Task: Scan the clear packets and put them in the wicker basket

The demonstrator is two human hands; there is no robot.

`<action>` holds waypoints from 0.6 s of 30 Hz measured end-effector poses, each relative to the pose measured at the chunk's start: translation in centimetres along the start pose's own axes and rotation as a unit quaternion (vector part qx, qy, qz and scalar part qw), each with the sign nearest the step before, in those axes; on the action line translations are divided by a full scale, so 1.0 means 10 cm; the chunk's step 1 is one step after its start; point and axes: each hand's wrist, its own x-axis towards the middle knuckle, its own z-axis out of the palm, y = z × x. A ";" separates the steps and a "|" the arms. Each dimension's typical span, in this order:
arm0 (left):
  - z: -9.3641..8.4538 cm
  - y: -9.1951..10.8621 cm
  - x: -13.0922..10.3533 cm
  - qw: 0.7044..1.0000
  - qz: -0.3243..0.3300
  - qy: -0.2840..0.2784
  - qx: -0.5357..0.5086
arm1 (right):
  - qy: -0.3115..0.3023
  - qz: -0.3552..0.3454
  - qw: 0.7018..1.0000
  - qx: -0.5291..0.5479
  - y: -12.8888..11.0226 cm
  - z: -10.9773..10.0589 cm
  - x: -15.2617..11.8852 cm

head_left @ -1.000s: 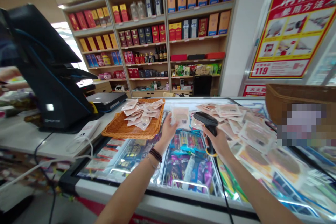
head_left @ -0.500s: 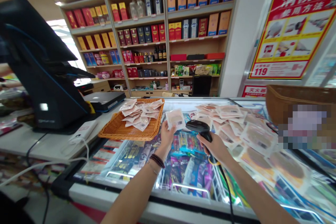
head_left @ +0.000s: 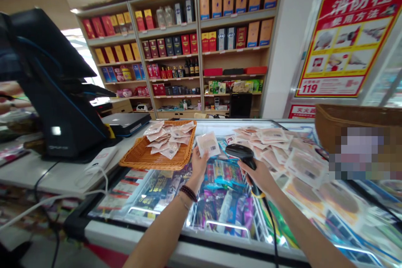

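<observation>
My left hand (head_left: 198,162) pinches a small flat clear packet (head_left: 207,144) with a barcode label facing up. Wrapped round the handle of a black barcode scanner (head_left: 239,150), my right hand (head_left: 256,174) keeps its head just right of the packet, apart from it. Left of my left hand, an orange wicker basket (head_left: 135,160) holds a heap of similar packets (head_left: 169,138). More flat packets (head_left: 273,135) are spread in a pile on the freezer's glass top, to the right of the scanner. Beneath my hands, ice-cream wrappers (head_left: 224,173) show inside the freezer.
A black point-of-sale terminal (head_left: 63,100) stands on the left counter, with a flat grey device (head_left: 127,122) beside it. A brown basket (head_left: 326,123) sits at the right. The scanner's cable (head_left: 272,226) hangs over the freezer's front edge. Stocked shelves (head_left: 169,29) line the back wall.
My left hand and the packet have shifted slightly left, and the scanner slightly right, widening the gap between them. Both holds are the same. The view has tilted a little.
</observation>
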 end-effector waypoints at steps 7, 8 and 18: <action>0.18 0.04 0.12 0.998 -0.053 0.031 -0.025 | 0.081 0.007 0.997 0.011 0.00 -0.62 0.07; 0.25 0.05 0.14 0.997 -0.058 0.030 -0.031 | 0.093 0.009 0.996 0.002 0.00 -0.77 0.05; 1.63 0.13 0.10 0.979 -0.097 -0.153 -0.096 | 0.288 0.008 0.952 0.103 0.18 -1.62 -0.21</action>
